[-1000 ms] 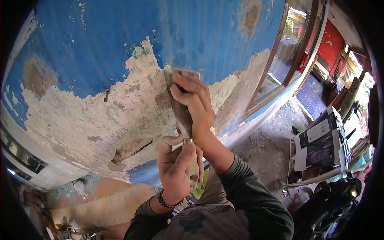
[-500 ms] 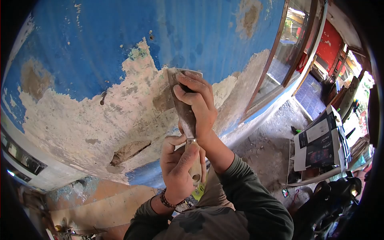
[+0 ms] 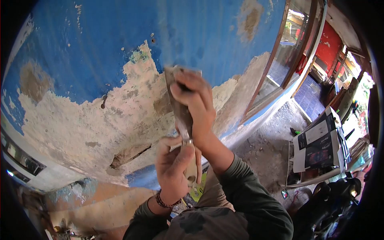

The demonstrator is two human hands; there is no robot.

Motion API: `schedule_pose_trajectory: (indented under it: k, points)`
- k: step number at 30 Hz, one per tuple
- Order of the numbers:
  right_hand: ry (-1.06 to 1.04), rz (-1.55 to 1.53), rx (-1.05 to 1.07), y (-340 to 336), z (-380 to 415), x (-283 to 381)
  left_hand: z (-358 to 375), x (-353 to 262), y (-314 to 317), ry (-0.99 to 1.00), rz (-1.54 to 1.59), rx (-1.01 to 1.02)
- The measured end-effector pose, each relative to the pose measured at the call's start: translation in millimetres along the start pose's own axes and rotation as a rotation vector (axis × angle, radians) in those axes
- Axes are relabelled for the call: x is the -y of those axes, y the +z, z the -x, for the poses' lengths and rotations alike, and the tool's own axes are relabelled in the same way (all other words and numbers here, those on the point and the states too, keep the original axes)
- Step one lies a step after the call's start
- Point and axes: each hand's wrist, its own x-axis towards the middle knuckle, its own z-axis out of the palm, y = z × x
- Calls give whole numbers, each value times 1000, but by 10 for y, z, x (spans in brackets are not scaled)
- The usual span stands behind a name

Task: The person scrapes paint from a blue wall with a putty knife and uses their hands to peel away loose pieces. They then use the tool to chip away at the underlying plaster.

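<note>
My left hand, with a beaded bracelet at its wrist, is closed round the pale handle of a putty knife. Higher up, my right hand grips the wide metal blade, its fingers bent over the blade's face and slightly blurred. The blade's broad edge lies at the border of blue paint and bare plaster on the wall; whether it touches the wall cannot be made out. Below and left of the blade, the plaster has a long brown hole.
A window with a wooden frame is at the upper right. Cardboard leans on a stand at the right, above a dark motorcycle. A ledge runs along the lower left.
The putty knife and both my hands have shifted slightly left. Both hands keep their hold on the tool.
</note>
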Motion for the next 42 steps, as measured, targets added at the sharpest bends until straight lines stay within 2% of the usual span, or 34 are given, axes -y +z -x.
schedule_pose_trajectory:
  k: [2, 6, 11, 15, 18, 19, 26, 27, 32, 38, 40, 42]
  points:
    - [39, -42, -15, 2, -126, 17, -83, -94, 48, 43, 43, 74]
    - [36, 37, 81, -46, 207, 32, 112, 50, -34, -8, 77, 41]
    - [61, -15, 33, -24, -181, 76, -82, -142, 80, 56, 84, 82]
    - [10, 51, 79, -53, 138, 58, 76, 50, 0, 28, 97, 81]
    - [-27, -9, 21, -11, -102, 26, -11, -73, 47, 28, 121, 92]
    - [25, -32, 49, -34, -186, 75, -45, -133, 85, 24, 179, 134]
    - [-38, -16, 65, -18, 4, 32, 85, 8, 65, -7, 180, 27]
    - [-34, -54, 73, -36, -106, 81, 55, -37, 86, 16, 230, 86]
    - [-25, 27, 102, -49, 85, 16, 61, 74, -20, 39, 165, 73]
    - [-27, -17, 97, 14, -225, 117, -47, -117, 59, 111, 146, 113]
    - [-13, 33, 66, 12, -15, 105, 73, -7, 25, 20, 172, 28]
    - [-47, 55, 91, 4, 36, 30, 64, 14, -21, 36, 141, 50]
